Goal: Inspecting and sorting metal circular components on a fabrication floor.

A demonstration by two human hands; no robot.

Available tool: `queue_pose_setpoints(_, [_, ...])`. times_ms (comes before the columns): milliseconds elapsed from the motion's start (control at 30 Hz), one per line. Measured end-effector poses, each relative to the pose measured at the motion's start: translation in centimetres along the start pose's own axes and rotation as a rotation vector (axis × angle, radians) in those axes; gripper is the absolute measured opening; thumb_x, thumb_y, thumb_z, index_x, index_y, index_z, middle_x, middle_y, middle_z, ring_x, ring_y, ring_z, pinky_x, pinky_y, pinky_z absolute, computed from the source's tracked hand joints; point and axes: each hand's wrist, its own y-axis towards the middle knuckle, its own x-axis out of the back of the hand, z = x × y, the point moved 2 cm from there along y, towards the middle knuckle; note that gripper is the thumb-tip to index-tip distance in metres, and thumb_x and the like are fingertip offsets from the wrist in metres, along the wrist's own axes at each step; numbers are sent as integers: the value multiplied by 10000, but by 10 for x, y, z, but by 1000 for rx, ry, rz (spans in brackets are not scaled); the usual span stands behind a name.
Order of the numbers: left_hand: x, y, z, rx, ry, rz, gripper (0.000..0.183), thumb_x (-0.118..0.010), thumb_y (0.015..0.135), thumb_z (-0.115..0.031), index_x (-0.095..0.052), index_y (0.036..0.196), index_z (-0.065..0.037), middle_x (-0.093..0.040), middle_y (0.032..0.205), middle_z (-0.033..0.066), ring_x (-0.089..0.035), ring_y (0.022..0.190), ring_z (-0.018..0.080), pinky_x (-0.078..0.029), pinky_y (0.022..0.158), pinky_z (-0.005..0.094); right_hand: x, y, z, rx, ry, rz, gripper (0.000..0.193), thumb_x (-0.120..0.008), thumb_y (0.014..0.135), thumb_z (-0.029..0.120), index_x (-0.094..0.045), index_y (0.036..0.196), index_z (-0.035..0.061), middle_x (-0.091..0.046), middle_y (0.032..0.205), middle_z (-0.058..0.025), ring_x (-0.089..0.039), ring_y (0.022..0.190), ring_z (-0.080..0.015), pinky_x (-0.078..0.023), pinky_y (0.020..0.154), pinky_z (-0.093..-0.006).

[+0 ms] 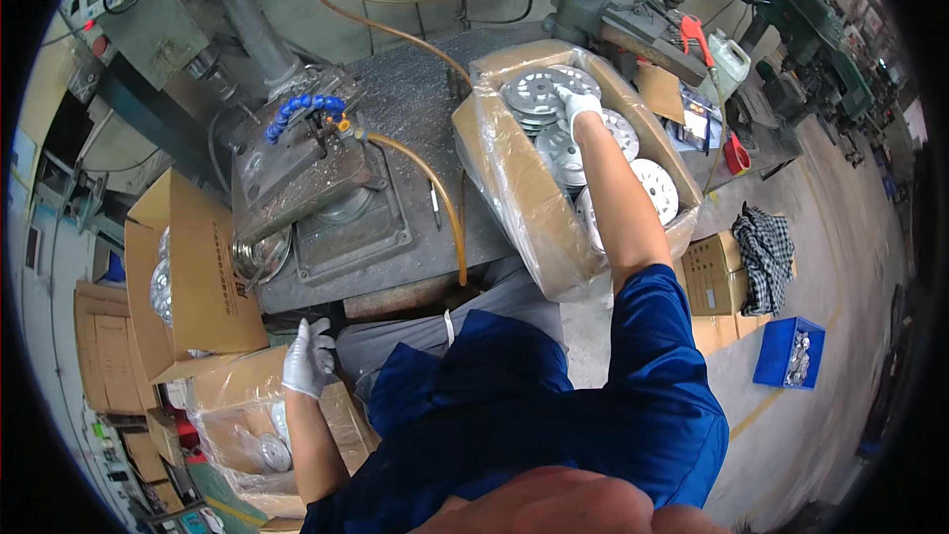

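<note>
My right hand [580, 107], in a pale glove, reaches into a plastic-lined carton [502, 196] on the workbench. Its fingers close on the edge of a round slotted metal disc [531, 94] on top of a stack; their undersides are hidden. More silvery discs [652, 188] lie stacked in that carton. My left hand [309, 358], also gloved, hangs just off the bench's front edge. Its fingers are apart and hold nothing. Below it stands an open plastic-lined carton [222, 400] with a few discs [275, 450] inside.
A press fixture [316, 198] with a blue jointed hose [301, 114] occupies the bench's left side. A yellow hose [450, 208] arcs towards the front edge. Another carton [203, 287] stands at left. A red air gun [695, 37] is at the back right; a blue bin [766, 354] stands on the floor.
</note>
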Motion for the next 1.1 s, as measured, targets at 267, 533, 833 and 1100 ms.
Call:
queue_pose_setpoints(267, [126, -52, 47, -70, -61, -428, 476, -552, 862, -544, -624, 1050, -112, -550, 663, -38, -416, 442, 65, -283, 392, 204, -3, -80, 68, 397, -957, 171, 582, -553, 832, 487, -615, 1110, -20, -590, 1158, -224, -570, 1073, -365, -444, 908, -391])
queue_pose_setpoints(533, [238, -50, 105, -61, -391, -572, 510, -562, 852, -546, -593, 1054, -79, -495, 623, -30, -440, 500, 93, -346, 440, 220, 16, -63, 45, 219, -359, 377, 681, -650, 748, 392, -500, 1266, -24, -618, 1120, -224, -595, 1047, -305, -447, 889, -337])
queue_pose_setpoints(833, [289, -66, 140, -52, -405, -883, 406, -575, 858, -514, -627, 966, -127, -526, 622, -36, -399, 447, 87, -277, 379, 211, -23, -86, 68, 973, -1231, 110, 536, -502, 866, 451, -435, 1355, 241, -470, 1326, -174, -459, 1203, -366, -374, 999, -435])
queue_pose_setpoints(1100, [291, -74, 181, -1, -384, -890, 402, -565, 860, -519, -624, 967, -135, -530, 638, -32, -411, 457, 95, -292, 395, 217, -51, -67, 56, 835, -1285, 294, 504, -403, 910, 475, -448, 1346, 226, -375, 1424, -117, -324, 1313, -354, -261, 1084, -435])
